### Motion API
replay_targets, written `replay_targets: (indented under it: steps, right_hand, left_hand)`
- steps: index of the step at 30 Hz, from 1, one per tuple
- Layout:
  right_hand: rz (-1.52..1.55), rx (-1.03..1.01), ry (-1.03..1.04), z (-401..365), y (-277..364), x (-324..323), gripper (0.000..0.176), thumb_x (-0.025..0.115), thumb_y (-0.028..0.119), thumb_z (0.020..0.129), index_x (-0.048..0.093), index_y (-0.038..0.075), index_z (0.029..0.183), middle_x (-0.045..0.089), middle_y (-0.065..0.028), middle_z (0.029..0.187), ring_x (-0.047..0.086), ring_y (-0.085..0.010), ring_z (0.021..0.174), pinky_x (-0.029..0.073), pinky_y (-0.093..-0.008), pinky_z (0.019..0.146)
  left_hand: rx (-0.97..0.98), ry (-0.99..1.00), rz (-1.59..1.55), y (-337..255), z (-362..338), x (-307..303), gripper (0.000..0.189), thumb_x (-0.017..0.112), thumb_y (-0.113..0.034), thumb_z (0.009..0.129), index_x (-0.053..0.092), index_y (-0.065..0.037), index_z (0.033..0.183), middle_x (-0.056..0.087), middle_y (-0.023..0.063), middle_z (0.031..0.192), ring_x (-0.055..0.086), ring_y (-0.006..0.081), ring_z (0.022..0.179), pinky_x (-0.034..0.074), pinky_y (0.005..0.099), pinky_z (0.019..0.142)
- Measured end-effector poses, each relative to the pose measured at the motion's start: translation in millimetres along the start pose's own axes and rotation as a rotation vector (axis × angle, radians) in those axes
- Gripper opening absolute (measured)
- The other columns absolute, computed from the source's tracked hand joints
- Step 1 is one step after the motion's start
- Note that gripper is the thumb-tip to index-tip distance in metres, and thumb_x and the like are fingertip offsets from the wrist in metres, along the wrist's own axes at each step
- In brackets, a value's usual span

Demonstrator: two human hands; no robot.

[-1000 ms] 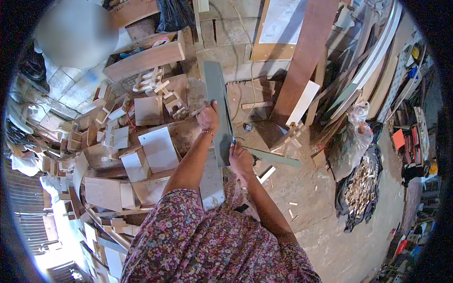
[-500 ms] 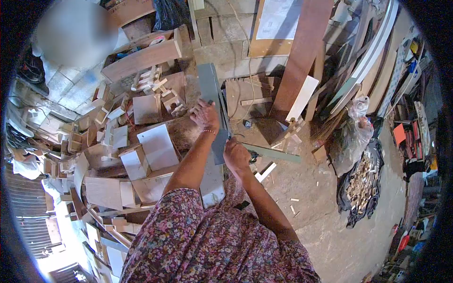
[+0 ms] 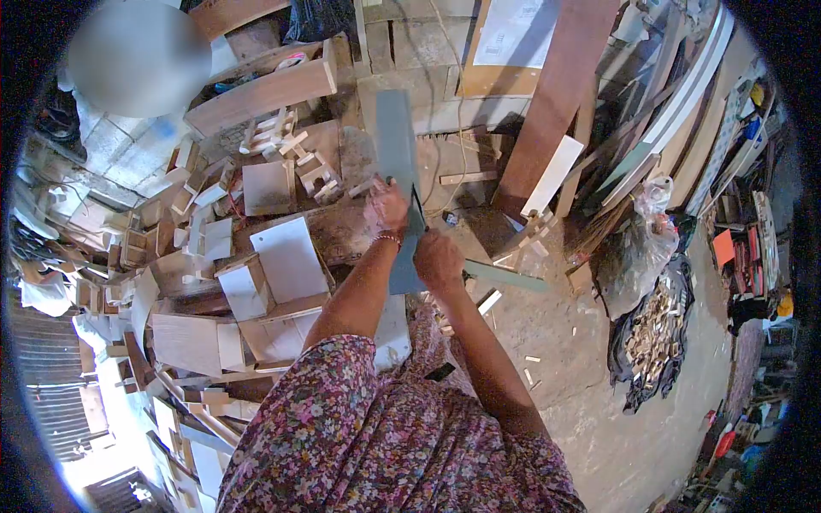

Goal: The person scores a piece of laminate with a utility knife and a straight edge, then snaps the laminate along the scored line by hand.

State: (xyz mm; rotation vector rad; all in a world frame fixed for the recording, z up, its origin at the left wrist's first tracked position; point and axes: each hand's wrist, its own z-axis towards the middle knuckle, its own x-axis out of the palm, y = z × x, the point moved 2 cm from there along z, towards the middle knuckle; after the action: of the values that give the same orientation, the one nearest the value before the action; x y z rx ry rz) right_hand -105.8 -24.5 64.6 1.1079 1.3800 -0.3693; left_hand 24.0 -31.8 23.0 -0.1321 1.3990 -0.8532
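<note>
A long grey-painted board (image 3: pixel 394 137) lies lengthwise in front of me, its near end close to my lap. My left hand (image 3: pixel 386 207) is closed over the board's left side, gripping it about midway along. On the right, my right hand (image 3: pixel 439 259) is wrapped in a fist round what looks like a handsaw (image 3: pixel 416 203). Only a thin dark blade shows, running up from the fist against the board's right edge; the handle is hidden in the fingers.
Wooden boxes and offcuts (image 3: pixel 291 261) crowd the left side. A green-grey strip (image 3: pixel 509 276) lies right of my right hand. A black bag of wood scraps (image 3: pixel 654 338) sits on the floor at right. Long planks (image 3: pixel 556 103) lean behind. A person with a blurred head (image 3: pixel 137 60) is at upper left.
The board's far end has swung slightly to the right and upward in view. My right hand, with the saw, has moved up and right along the board. The left hand still grips the board.
</note>
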Motion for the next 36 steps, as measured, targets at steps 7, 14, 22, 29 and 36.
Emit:
replay_targets:
  steps: [7,14,22,29,36]
  right_hand:
    - [0.004,-0.083,-0.067,-1.3,11.5,-9.6,0.023,0.034,0.020,0.078,0.048,0.002,0.078,0.055,-0.0192,0.066,0.055,-0.0331,0.063,0.045,-0.0405,0.056]
    - [0.025,-0.080,-0.035,-44.3,-5.8,-7.5,0.024,0.034,0.021,0.078,0.048,0.002,0.079,0.055,-0.0206,0.066,0.055,-0.0345,0.063,0.044,-0.0436,0.057]
    - [0.072,-0.052,-0.127,4.8,-6.6,13.5,0.024,0.034,0.020,0.078,0.047,0.000,0.075,0.054,-0.0213,0.060,0.054,-0.0367,0.057,0.044,-0.0432,0.052]
    - [0.120,-0.001,-0.067,-26.6,-13.0,11.7,0.026,0.033,0.021,0.078,0.048,0.001,0.073,0.053,-0.0215,0.061,0.054,-0.0359,0.058,0.044,-0.0427,0.052]
    - [0.122,-0.026,-0.081,11.8,2.8,2.0,0.029,0.030,0.023,0.078,0.051,0.002,0.075,0.055,-0.0209,0.070,0.054,-0.0355,0.067,0.043,-0.0428,0.060]
  left_hand:
    - [-0.137,0.129,0.089,6.3,3.3,6.2,0.036,0.034,-0.032,0.080,0.039,-0.001,0.099,0.056,0.0186,0.066,0.055,0.0340,0.065,0.042,0.0429,0.053]
    - [-0.162,0.019,0.033,0.3,-2.1,-0.4,0.034,0.033,-0.034,0.081,0.038,-0.003,0.092,0.056,0.0182,0.064,0.055,0.0349,0.061,0.042,0.0446,0.051]
    - [-0.088,0.050,0.077,7.1,-2.3,4.4,0.031,0.032,-0.033,0.081,0.034,-0.004,0.092,0.055,0.0176,0.059,0.055,0.0339,0.056,0.042,0.0436,0.048]
    - [-0.151,0.017,0.063,10.4,1.8,17.4,0.031,0.032,-0.032,0.081,0.034,-0.004,0.093,0.056,0.0182,0.063,0.055,0.0335,0.058,0.041,0.0429,0.051]
    - [-0.208,0.111,0.069,7.9,-1.2,4.2,0.033,0.030,-0.035,0.082,0.035,-0.004,0.092,0.056,0.0178,0.065,0.055,0.0345,0.065,0.041,0.0442,0.055]
